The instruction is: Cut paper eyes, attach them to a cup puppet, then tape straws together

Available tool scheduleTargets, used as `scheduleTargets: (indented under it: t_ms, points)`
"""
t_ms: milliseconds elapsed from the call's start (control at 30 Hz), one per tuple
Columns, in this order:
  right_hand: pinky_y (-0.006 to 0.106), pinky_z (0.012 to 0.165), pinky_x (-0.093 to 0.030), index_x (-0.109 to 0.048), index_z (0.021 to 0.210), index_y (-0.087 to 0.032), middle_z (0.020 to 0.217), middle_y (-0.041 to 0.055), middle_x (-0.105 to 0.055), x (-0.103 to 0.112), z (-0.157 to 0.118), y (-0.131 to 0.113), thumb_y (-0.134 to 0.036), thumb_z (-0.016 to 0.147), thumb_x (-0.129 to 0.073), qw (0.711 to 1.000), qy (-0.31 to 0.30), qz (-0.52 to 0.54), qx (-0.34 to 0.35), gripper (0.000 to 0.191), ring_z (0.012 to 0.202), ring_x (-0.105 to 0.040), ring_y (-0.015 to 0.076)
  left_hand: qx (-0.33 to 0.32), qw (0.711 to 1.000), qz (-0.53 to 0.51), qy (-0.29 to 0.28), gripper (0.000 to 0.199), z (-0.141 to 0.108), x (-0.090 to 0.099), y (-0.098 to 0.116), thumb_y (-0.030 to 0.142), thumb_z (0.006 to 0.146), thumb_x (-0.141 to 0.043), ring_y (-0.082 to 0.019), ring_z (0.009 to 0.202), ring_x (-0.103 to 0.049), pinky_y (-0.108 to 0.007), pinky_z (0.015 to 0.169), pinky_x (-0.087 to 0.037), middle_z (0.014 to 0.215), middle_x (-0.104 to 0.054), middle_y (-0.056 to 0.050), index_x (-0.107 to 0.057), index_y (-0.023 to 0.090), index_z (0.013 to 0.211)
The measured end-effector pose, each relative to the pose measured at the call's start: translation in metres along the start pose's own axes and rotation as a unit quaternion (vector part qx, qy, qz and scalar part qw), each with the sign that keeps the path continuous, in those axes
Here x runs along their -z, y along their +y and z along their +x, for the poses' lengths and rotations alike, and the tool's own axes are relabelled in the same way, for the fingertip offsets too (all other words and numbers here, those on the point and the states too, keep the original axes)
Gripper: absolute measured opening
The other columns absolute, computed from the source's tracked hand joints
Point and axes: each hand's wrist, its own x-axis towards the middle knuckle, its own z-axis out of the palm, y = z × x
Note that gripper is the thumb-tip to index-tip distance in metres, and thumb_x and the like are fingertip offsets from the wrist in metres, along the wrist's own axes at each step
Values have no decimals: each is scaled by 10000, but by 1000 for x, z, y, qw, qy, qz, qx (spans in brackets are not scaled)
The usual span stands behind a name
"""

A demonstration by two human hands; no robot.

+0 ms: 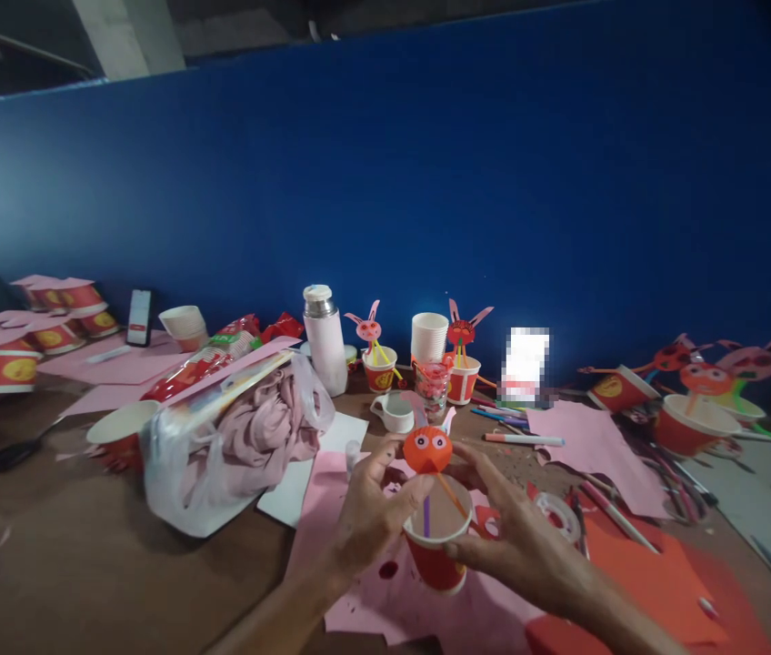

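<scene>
A red paper cup (435, 566) with a white rim stands upright in front of me, over pink paper. Orange and purple straws rise from inside it, below an orange paper head (428, 450) with round eyes and pink ears. My left hand (375, 505) curls round the cup's left side, its thumb reaching over the rim by the straws. On the other side my right hand (512, 518) grips the cup, thumb against the front just below the rim and fingers bent behind. The far fingers of both hands are partly hidden.
Pink paper sheets (481, 619) and orange paper (651, 569) lie around the cup. Behind stand a white mug (395, 414), a glass jar (432, 391) and a thermos (326, 350). A plastic bag with cloth (242, 446) sits left; tape (557, 517) and several pens lie right.
</scene>
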Motion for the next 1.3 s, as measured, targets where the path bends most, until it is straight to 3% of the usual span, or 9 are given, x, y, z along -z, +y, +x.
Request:
scheduleTargets:
  t_ms: [167,367,533,733,900,1067,1200,1300]
  points:
    - [418,968,-357,-292,1290,-294,1278,48,-471,0,1,-1,-127,658,-630,1000,-3,12,2,736,1176,-428,219,-10,1000,29,3,283,1,0,-4,219,751,-550,-168,777,-578,-270,688,-449,971,-632,-61,-573,168,1029]
    - [463,948,-375,-298,1286,-277,1257,78,-487,0,0,-3,-163,666,-638,1000,5,6,-10,716,1163,-445,253,3,1000,20,6,288,0,-2,-3,236,740,-555,-173,734,-583,-262,646,-458,861,-647,-56,-583,162,1017]
    - [437,937,-389,-287,1291,-288,1267,61,-488,4,-1,-4,-218,680,-650,1000,6,13,-1,714,1166,-442,247,-6,1000,-2,-22,279,1,2,2,228,773,-512,-177,798,-571,-292,725,-457,951,-618,-79,-550,158,1040]
    - [496,928,-365,-252,1319,-292,1258,64,-505,15,0,0,-341,669,-666,998,36,-44,-26,773,1163,-437,295,-60,996,27,52,224,0,17,-9,242,803,-440,-194,915,-527,-288,769,-431,957,-575,-74,-539,164,988]
    - [447,948,-377,-225,1327,-234,1253,109,-502,23,6,5,-300,729,-623,997,53,59,-2,722,1164,-453,246,-128,984,91,83,180,-4,28,-23,257,829,-425,-164,793,-558,-263,702,-452,878,-582,-46,-551,179,930]
    - [465,928,-396,-193,1335,-231,1234,118,-517,30,6,10,-323,758,-597,994,54,89,-21,711,1146,-473,251,-200,953,211,84,158,-3,35,-27,208,779,-476,-148,635,-582,-244,611,-469,689,-617,-22,-592,167,878]
    - [489,903,-406,-194,1339,-243,1231,125,-516,31,3,9,-346,756,-601,993,59,96,-29,718,1153,-463,272,-225,917,305,126,177,-1,43,-24,238,767,-470,-123,496,-554,-221,513,-448,612,-625,-10,-625,170,821]
    - [490,904,-402,-194,1341,-252,1231,120,-519,29,1,7,-348,762,-598,993,54,105,-20,712,1159,-456,271,-239,887,359,165,200,2,51,-22,269,775,-453,-134,529,-572,-223,536,-448,608,-637,-17,-630,175,779]
